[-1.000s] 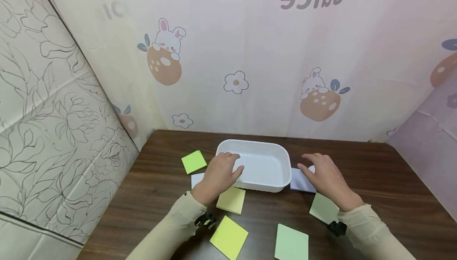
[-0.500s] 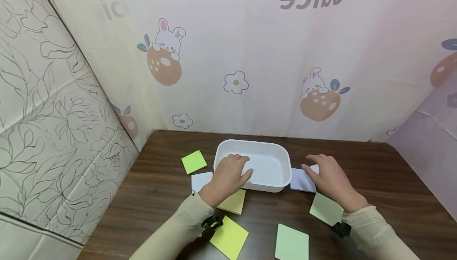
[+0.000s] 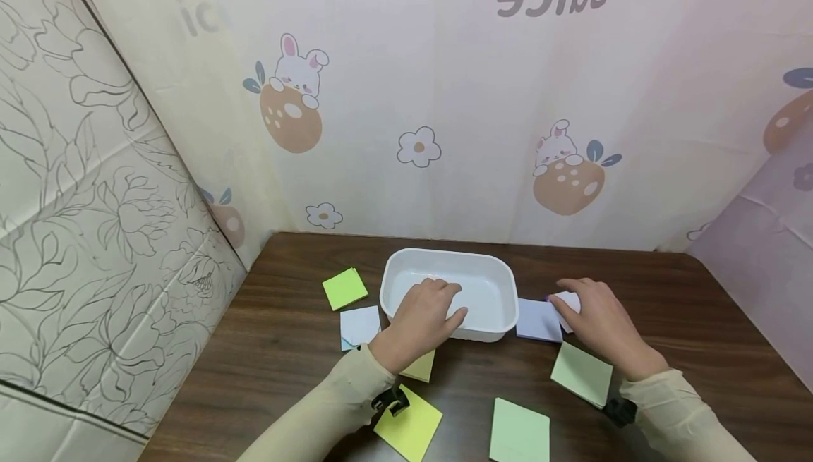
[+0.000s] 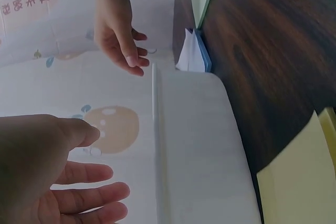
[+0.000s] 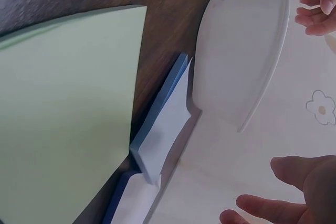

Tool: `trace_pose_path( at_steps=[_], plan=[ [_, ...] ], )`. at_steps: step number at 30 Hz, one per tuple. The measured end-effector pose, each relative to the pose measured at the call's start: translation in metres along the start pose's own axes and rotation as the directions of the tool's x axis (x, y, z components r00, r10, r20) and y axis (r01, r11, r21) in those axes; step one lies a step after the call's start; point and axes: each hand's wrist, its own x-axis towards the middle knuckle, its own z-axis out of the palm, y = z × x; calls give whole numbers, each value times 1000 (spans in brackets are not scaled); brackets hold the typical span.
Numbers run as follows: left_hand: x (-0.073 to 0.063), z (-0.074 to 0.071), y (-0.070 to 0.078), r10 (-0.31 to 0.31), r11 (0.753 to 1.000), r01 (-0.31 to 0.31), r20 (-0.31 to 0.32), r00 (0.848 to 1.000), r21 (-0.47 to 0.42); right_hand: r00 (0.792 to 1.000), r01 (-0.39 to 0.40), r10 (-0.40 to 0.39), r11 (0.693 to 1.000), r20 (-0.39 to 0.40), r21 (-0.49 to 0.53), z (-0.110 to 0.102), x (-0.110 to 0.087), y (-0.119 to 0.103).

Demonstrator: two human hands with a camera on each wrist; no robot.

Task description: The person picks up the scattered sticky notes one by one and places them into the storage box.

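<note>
My left hand [image 3: 424, 317] hovers over the near left part of a white rectangular tray [image 3: 492, 296], thumb and fingers apart and holding nothing. The left wrist view shows those fingers [image 4: 89, 201] loosely spread above the tray's rim. Right of the tray, my right hand [image 3: 598, 324] hangs above a white-topped pad of notes [image 3: 567, 309], which it partly hides. A lavender note pad [image 3: 538, 319] lies between that pad and the tray. In the right wrist view, the fingers of the right hand [image 5: 294, 195] are spread and bare, clear of the pads.
A lime pad [image 3: 345, 288] and a white-and-blue pad [image 3: 359, 324] lie left of the tray. Nearer are a partly covered pale yellow pad [image 3: 419, 369], a bright yellow pad [image 3: 413, 430], a mint pad [image 3: 519, 430] and a sage green pad [image 3: 581, 374]. A patterned curtain [image 3: 419, 187] stands behind.
Both hands have drifted to the right and slightly nearer, still empty. More of the white-and-blue pad shows at left, and more of the white-topped pad shows under the right hand.
</note>
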Motion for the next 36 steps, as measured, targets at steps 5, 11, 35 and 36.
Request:
trace_pose_path(
  at_steps=[5,11,35,36],
  plan=[
    [3,5,8,26,999,-26,-5,1000,29,1000,-10,10,1000,3,-12,1,-1,6],
    [6,9,17,62,997,-62,-7,998,54,1000,-20,20,999,3,-31,1,-2,12],
    [20,23,51,150,983,-151,14,989,104,1000,-15,15,998,15,-55,-1,-7,32],
    [21,23,52,153,982,-154,17,988,106,1000,-17,18,998,16,-58,0,-7,32]
  ],
)
